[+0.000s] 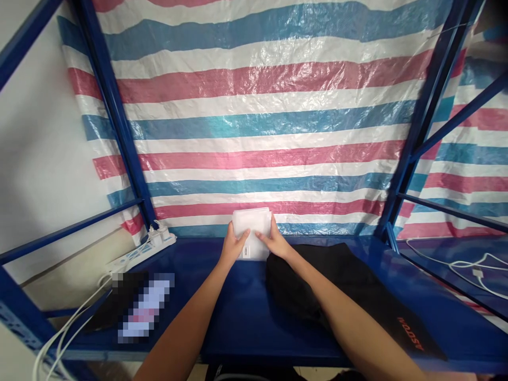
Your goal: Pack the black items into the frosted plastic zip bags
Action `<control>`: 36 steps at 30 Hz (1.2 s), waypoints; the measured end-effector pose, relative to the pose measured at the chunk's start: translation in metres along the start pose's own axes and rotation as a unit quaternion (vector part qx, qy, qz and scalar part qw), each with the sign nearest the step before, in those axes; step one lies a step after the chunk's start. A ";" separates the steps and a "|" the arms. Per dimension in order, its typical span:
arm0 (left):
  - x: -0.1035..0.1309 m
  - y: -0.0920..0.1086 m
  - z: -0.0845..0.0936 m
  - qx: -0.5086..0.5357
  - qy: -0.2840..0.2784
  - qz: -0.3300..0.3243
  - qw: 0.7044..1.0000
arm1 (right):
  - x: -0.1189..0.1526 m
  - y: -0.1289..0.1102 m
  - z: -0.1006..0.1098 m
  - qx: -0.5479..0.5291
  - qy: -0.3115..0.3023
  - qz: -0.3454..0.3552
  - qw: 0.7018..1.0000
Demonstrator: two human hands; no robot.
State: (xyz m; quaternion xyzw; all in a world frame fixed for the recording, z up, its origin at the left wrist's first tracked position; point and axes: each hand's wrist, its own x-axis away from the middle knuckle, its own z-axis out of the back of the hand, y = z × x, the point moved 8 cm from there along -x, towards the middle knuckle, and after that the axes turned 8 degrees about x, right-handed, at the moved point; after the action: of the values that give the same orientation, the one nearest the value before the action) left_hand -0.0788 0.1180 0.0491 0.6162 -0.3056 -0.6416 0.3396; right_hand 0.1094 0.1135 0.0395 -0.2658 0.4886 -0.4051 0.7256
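Note:
A small white stack of flat, squarish sheets or packets [253,219] is held upright between my two hands, just above the far part of the blue metal surface. My left hand [232,246] grips its left side, with the thumb lying across the front. On the opposite side my right hand [277,241] does the same, its thumb pressed on the face. Near the bottom, a little printed mark shows. Both hands' other fingers are mostly hidden behind the stack. Under my right forearm lies a black cloth item [357,283] with orange lettering.
At the left, a white power strip [162,239] with plugs and cables rests beside a dark object [115,304] and a blurred-out item [146,309]. A striped plastic sheet [257,121] hangs behind. Blue posts [413,137] frame both sides; white cable [462,264] lies far right.

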 end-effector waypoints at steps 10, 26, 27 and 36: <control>0.008 -0.028 0.010 -0.059 0.022 0.030 0.998 | 0.001 0.012 -0.006 0.002 0.013 0.020 1.000; 0.031 -0.035 0.058 -0.435 -0.110 0.175 0.877 | 0.009 0.055 -0.030 -0.068 -0.046 -0.135 0.988; 0.034 -0.029 0.056 -0.454 -0.107 0.160 0.870 | 0.009 0.054 -0.031 -0.066 -0.047 -0.129 0.988; 0.052 -0.024 -0.019 -0.505 -0.291 0.013 0.813 | 0.004 0.045 -0.008 -0.012 0.033 -0.089 0.995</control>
State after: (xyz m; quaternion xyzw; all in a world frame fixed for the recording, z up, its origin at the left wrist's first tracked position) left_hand -0.0614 0.0899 -0.0017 0.1390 -0.0309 -0.8505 0.5064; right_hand 0.1177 0.1339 -0.0012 -0.3033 0.4918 -0.4708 0.6667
